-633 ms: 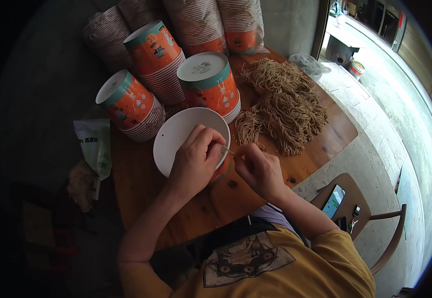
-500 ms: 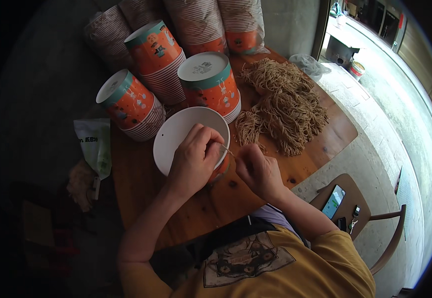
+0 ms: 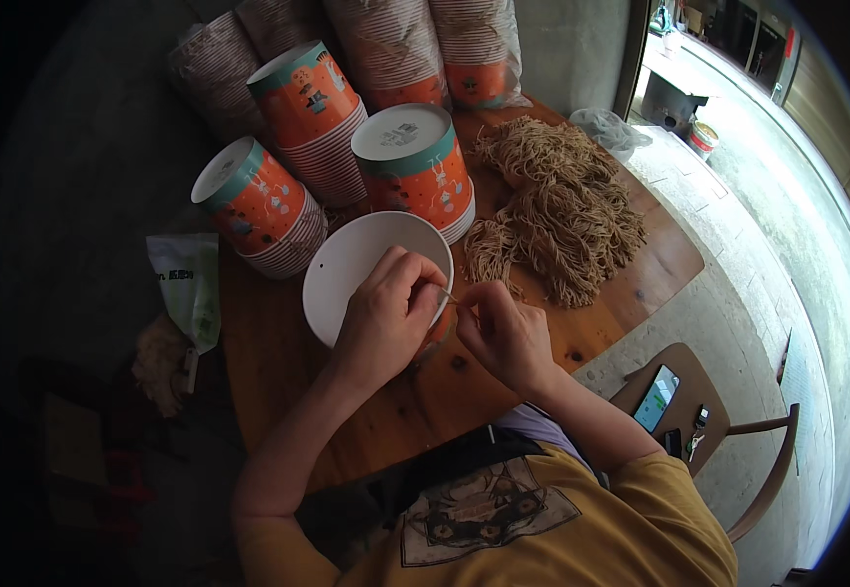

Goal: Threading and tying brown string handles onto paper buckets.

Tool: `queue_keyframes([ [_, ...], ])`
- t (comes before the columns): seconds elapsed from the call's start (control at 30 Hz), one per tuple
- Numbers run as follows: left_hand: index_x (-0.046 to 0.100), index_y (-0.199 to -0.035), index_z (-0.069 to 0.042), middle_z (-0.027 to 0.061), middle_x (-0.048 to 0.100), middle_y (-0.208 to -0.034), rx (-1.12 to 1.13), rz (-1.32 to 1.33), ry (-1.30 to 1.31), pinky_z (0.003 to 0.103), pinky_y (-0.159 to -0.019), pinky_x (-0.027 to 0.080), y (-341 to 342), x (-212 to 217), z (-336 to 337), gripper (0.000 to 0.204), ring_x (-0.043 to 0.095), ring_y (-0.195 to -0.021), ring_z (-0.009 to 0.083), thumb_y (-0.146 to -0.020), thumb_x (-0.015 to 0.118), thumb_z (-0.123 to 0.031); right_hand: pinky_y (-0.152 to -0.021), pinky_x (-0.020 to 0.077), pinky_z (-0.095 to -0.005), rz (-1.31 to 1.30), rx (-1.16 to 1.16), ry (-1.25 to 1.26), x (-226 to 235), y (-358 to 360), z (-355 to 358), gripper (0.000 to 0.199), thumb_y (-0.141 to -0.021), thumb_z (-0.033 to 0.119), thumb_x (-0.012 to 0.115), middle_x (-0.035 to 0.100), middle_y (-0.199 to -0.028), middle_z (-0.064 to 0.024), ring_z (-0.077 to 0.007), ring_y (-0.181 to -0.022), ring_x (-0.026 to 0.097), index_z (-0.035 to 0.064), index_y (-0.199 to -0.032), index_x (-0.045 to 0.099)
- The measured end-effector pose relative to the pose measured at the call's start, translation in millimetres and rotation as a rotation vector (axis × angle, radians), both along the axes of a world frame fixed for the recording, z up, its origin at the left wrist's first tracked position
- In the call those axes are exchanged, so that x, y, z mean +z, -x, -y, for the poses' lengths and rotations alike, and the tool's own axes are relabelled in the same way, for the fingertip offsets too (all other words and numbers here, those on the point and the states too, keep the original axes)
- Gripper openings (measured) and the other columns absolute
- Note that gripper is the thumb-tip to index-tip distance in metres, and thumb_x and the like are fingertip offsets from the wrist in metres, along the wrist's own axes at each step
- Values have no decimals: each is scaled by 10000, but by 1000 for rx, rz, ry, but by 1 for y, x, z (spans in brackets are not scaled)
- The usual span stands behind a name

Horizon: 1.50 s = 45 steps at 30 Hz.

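The left hand (image 3: 386, 308) lies over the mouth of the white-lined bucket (image 3: 332, 284), its bent fingers pinching the thin cord (image 3: 454, 297) at the right rim (whether they grip the wall too, I cannot tell). The right hand (image 3: 508, 333), just beside the rim, has its fingers curled tight on that cord. The bucket tilts on the worktop (image 3: 655, 254), hemmed in behind by upturned bucket stacks (image 3: 410, 181). A cord heap (image 3: 567, 220) takes the far right; knotted wood stretches below it to the curved edge, with a chair (image 3: 718, 430) beyond.
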<state>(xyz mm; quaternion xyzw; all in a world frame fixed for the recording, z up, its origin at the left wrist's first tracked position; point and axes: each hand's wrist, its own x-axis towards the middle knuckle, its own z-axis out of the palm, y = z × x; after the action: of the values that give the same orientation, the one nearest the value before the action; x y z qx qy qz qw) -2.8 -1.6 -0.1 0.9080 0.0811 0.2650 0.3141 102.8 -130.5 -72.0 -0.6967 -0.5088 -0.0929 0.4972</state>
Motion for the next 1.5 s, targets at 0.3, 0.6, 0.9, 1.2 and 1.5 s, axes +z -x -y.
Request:
queue_keyframes([
  [0.3, 564, -945, -13, 79, 543, -907, 6, -74, -7, 304, -694, 485, 2, 0, 2, 101, 591, -805, 192, -851, 560, 23, -537, 374, -196, -959, 427, -161, 5, -4, 0, 125, -914, 166, 587, 515, -715, 78, -37, -598, 469, 68, -981, 550],
  [0.6, 555, -929, -44, 84, 532, -923, -84, -64, -87, 388, -764, 478, 2, 5, 6, 123, 568, -906, 271, -821, 594, -1, -493, 247, -168, -1219, 552, -95, 10, -5, 4, 132, -952, 221, 543, 420, -677, 105, 13, -556, 331, 98, -999, 554],
  [0.9, 555, -887, -22, 90, 532, -896, -55, -61, 33, 364, -748, 481, 0, 1, 3, 68, 580, -855, 257, -840, 604, -13, -483, 231, -175, -1311, 620, -163, 5, -8, 4, 126, -964, 221, 537, 404, -670, 102, 8, -556, 324, 109, -1021, 531],
  [1.2, 559, -881, -8, 95, 536, -888, -38, -63, 152, 340, -680, 504, -1, 3, 7, 62, 598, -781, 229, -845, 608, -20, -559, 371, -173, -954, 454, -200, 4, 0, -1, 153, -925, 97, 596, 536, -735, 54, -5, -636, 468, 57, -1034, 496],
  [1.5, 548, -874, -14, 106, 551, -870, -39, -43, 14, 374, -694, 487, -1, 1, 7, 73, 592, -798, 275, -847, 616, -19, -600, 436, -227, -652, 280, -80, 1, 2, 2, 114, -939, 91, 549, 581, -708, -48, -35, -680, 520, 39, -1026, 497],
])
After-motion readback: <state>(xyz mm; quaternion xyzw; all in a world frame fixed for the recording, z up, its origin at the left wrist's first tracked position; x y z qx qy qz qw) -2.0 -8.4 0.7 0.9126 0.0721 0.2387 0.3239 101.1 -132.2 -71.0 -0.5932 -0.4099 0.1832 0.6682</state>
